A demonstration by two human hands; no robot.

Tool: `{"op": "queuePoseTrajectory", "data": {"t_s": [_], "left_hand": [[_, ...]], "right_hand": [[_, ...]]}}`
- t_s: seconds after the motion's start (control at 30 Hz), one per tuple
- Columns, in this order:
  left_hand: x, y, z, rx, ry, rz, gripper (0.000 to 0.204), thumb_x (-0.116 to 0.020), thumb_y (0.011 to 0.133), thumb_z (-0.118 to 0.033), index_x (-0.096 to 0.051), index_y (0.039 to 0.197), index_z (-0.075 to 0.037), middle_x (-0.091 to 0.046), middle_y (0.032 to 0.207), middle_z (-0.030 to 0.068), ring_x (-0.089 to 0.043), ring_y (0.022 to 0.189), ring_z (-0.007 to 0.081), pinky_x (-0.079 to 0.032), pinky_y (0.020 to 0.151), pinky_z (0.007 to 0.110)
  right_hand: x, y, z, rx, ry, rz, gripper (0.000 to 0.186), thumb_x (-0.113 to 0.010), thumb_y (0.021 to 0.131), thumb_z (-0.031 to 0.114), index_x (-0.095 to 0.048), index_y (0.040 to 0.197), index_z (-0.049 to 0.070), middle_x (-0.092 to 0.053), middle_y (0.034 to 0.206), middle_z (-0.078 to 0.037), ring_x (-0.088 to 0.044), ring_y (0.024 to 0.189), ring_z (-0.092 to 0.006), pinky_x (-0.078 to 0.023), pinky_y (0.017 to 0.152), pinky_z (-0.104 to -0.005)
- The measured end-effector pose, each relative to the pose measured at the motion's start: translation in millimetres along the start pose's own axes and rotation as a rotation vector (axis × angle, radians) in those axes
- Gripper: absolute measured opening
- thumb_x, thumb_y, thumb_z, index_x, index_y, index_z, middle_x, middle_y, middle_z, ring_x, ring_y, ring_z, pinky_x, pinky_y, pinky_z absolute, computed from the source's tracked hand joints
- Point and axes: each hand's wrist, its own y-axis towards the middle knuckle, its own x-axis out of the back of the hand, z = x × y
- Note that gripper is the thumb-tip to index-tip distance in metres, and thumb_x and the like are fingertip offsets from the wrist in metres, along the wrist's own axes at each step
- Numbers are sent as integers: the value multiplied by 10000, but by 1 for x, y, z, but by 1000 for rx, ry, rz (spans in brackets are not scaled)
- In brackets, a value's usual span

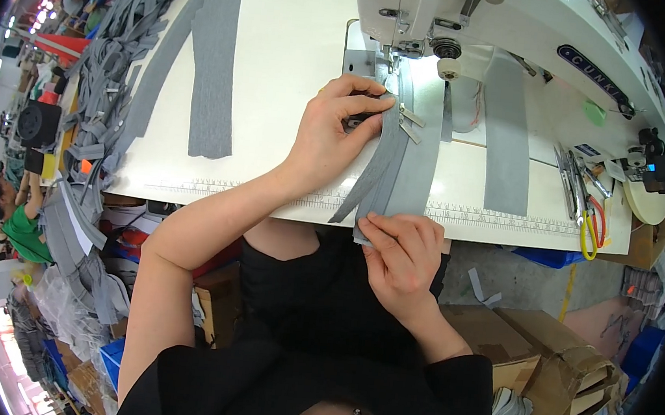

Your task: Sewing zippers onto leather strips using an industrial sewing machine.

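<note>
Beneath the sewing machine's needle area (pixel 394 57) runs a grey zipper (pixel 386 182) with two metal pulls (pixel 410 125), laid along grey fabric strips. My left hand (pixel 338 127) is closed, its thumb and fingertips pinching the upper part of a narrow grey strip (pixel 366 180) just in front of the presser foot. At the table's front edge my right hand (pixel 405 260) pinches the lower end of the zipper and fabric. A wider grey fabric panel (pixel 422 164) lies flat to the right of the zipper. The exact layers between my fingers are partly hidden.
Grey fabric strips (pixel 215 71) lie left on the white table (pixel 284 37), beside a tangled heap of strips (pixel 116 54). Another panel (pixel 509 144) lies right, then scissors (pixel 590 226) and tweezers (pixel 568 181). Cardboard boxes (pixel 563 370) stand below. A person in green (pixel 26 228) is far left.
</note>
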Motion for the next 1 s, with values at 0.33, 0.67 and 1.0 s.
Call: {"op": "queuePoseTrajectory", "data": {"t_s": [0.33, 0.67, 1.0], "left_hand": [[-4, 2, -5, -15, -27, -17, 305, -739, 816, 36, -803, 1084, -95, -643, 1182, 103, -611, 1134, 293, -549, 888, 365], [-5, 0, 2, -63, 19, 61, 326, -719, 740, 84, -828, 966, -123, -559, 1198, 110, -535, 1166, 308, -495, 1012, 401], [4, -2, 2, -69, 81, 157, 345, -754, 759, 62, -842, 1015, -151, -510, 1258, 114, -485, 1265, 309, -436, 1119, 412]], "right_hand": [[6, 9, 1, -37, -24, 61, 359, -809, 682, 28, -768, 1038, 60, -714, 1047, -16, -644, 930, -227, -451, 825, -370], [30, 96, -63, -61, -321, 104, 176, -782, 829, 156, -702, 948, 54, -643, 953, -61, -624, 942, -283, -508, 827, -407], [11, 132, -101, 342, -681, 205, 161, -713, 822, 212, -687, 864, 59, -640, 893, -78, -638, 944, -235, -508, 788, -365]]}}
